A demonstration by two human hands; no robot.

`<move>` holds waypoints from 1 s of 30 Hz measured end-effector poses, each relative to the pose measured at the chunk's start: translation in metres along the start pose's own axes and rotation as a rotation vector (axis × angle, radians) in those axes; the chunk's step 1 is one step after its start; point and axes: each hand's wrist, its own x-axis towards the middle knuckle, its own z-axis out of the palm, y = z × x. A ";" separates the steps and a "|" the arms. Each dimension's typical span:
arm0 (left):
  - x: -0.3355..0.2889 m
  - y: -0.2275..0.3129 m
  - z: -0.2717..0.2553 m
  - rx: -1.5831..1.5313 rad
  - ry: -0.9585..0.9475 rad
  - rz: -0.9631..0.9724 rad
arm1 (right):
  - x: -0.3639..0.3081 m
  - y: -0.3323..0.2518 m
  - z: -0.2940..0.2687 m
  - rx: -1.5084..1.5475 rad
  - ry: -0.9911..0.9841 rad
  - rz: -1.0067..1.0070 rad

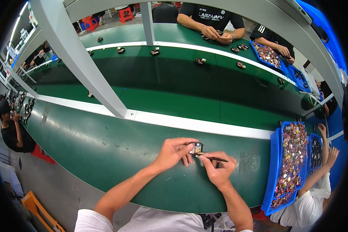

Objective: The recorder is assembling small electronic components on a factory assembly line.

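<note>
Over the green worktable, my left hand (176, 151) is closed on a small black electronic casing (197, 146), thumb on its face. Pale and yellowish parts show inside the casing. My right hand (219, 167) grips slim black tweezers (216, 158), held nearly level. Their tip meets the lower edge of the casing. The finest parts inside are too small to tell. To the right of my right hand stands a blue bin (273, 170) heaped with small components on reddish wires (292, 162).
A grey metal frame post (85, 65) rises ahead on the left. Beyond a white rail (189, 124), a green conveyor belt (174, 104) carries several small black assemblies (200, 60). Co-workers sit across it, at far left and close at right, where a co-worker's arm (317, 178) reaches past the bin.
</note>
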 end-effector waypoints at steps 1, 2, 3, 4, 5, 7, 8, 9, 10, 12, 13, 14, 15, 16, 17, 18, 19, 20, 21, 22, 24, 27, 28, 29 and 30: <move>0.000 0.000 0.000 -0.004 0.005 -0.003 | 0.000 -0.001 0.000 0.002 -0.001 -0.001; -0.001 0.000 0.001 -0.003 0.007 -0.003 | -0.001 -0.002 -0.001 0.041 -0.011 0.106; -0.001 0.000 0.003 0.022 0.017 0.011 | -0.001 -0.002 -0.001 0.078 -0.019 0.214; -0.002 0.000 0.004 0.048 0.027 0.025 | -0.002 0.002 -0.001 0.078 -0.019 0.214; -0.001 0.000 0.004 0.048 0.026 0.025 | -0.003 0.009 -0.002 0.101 -0.013 0.248; -0.001 -0.001 0.004 0.061 0.043 0.049 | -0.002 0.014 -0.006 0.126 -0.025 0.256; -0.001 -0.001 0.003 0.061 0.043 0.049 | -0.001 0.012 -0.006 0.126 -0.025 0.256; -0.001 -0.003 0.002 0.056 0.044 0.050 | 0.000 0.011 -0.005 0.140 -0.013 0.224; -0.001 -0.004 0.002 0.050 0.044 0.052 | 0.000 0.010 -0.005 0.154 0.000 0.192; 0.000 -0.002 0.003 0.048 0.043 0.044 | 0.000 0.009 -0.006 0.155 -0.016 0.159; 0.000 -0.001 0.004 0.046 0.047 0.036 | 0.000 0.008 -0.005 0.160 -0.034 0.126; 0.000 -0.001 0.004 0.047 0.047 0.037 | 0.001 0.008 -0.005 0.161 -0.033 0.126; -0.001 0.000 0.004 0.050 0.054 0.047 | 0.001 0.007 -0.005 0.164 -0.048 0.093; -0.001 0.000 0.004 0.054 0.062 0.057 | 0.002 0.006 -0.005 0.168 -0.062 0.061; -0.001 0.000 0.004 0.054 0.062 0.057 | 0.002 0.005 -0.005 0.168 -0.062 0.060; -0.001 0.000 0.004 0.048 0.062 0.060 | 0.002 0.003 -0.004 0.156 -0.065 0.037; -0.001 -0.001 0.005 0.042 0.063 0.063 | 0.002 0.003 -0.004 0.144 -0.067 0.014; -0.001 -0.001 0.005 0.041 0.062 0.062 | 0.002 0.003 -0.004 0.143 -0.067 0.014; -0.001 -0.002 0.004 0.040 0.065 0.064 | 0.002 0.003 -0.004 0.110 -0.065 0.008; -0.001 -0.003 0.004 0.039 0.069 0.066 | 0.003 0.003 -0.003 0.077 -0.064 0.001; -0.002 -0.002 0.004 0.044 0.069 0.066 | 0.003 0.003 -0.003 0.062 -0.067 -0.001; -0.002 -0.001 0.005 0.049 0.066 0.065 | 0.003 0.004 -0.003 0.044 -0.077 -0.003; -0.002 -0.001 0.005 0.050 0.065 0.065 | 0.003 0.004 -0.002 0.044 -0.085 -0.003; -0.002 -0.001 0.005 0.050 0.064 0.065 | 0.004 0.003 -0.002 0.043 -0.084 -0.003; -0.002 0.000 0.005 0.061 0.063 0.059 | 0.004 0.003 -0.002 0.038 -0.089 -0.008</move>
